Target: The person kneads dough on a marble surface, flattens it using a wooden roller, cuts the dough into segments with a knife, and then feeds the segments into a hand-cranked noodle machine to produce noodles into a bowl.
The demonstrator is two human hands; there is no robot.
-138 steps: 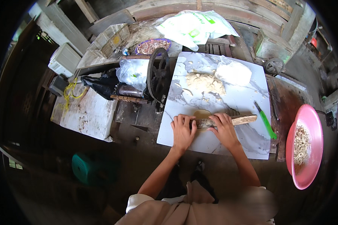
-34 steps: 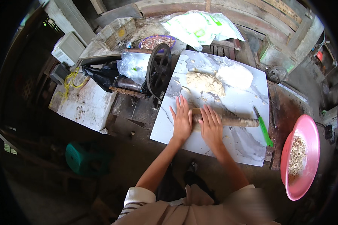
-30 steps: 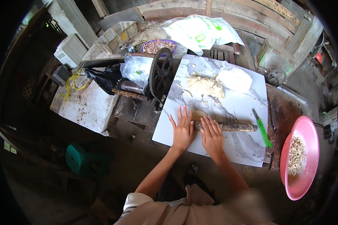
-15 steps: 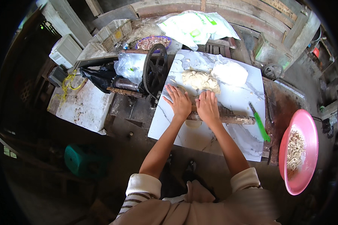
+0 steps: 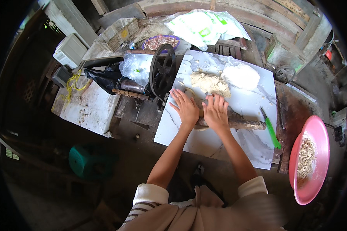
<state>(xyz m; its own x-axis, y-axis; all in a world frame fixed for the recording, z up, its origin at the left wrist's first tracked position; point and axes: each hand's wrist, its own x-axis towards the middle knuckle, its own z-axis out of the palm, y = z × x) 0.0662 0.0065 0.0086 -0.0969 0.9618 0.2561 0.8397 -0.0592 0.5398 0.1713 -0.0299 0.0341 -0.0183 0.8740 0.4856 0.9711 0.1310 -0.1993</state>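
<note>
Both my hands lie palm down over a wooden rolling pin (image 5: 246,124) on a white marble-patterned board (image 5: 235,148). The fingers of my left hand (image 5: 186,108) are stretched forward and apart. Beside it, my right hand (image 5: 216,111) also has its fingers extended, slightly spread. Pale flattened dough (image 5: 199,128) peeks out at the pin, mostly hidden by my hands. Just beyond my fingertips sits a rough lump of dough (image 5: 209,83). A clear plastic bag of white powder (image 5: 241,75) rests to its right. Near the board's right edge lies a green-handled knife (image 5: 273,133).
Left of the board stands a machine with a dark handwheel (image 5: 162,71). A pink basin (image 5: 323,154) of cut strips is at the right. Behind are white-and-green sacks (image 5: 204,29) and a purple-rimmed bowl (image 5: 162,42). A green stool (image 5: 78,161) stands lower left.
My right hand's fingers have spread a little apart. Both hands remain on the rolling pin. The whole view has shifted slightly.
</note>
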